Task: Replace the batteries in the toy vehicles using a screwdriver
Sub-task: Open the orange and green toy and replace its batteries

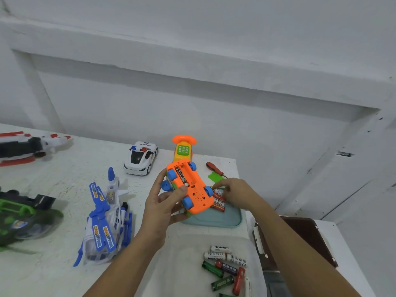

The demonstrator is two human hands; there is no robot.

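Note:
My left hand grips an orange toy car with blue wheels, turned underside up. Its battery bay is uncovered and a black battery lies inside. My right hand reaches down to the red batteries on a teal tray, and its fingertips pinch one of them. A red-handled screwdriver lies on the table beyond, next to a green cover piece.
A white tray near me holds several mixed batteries. A police car, an orange toy phone, a blue-white helicopter, a green helicopter and a red-white plane stand around. A brown case sits right.

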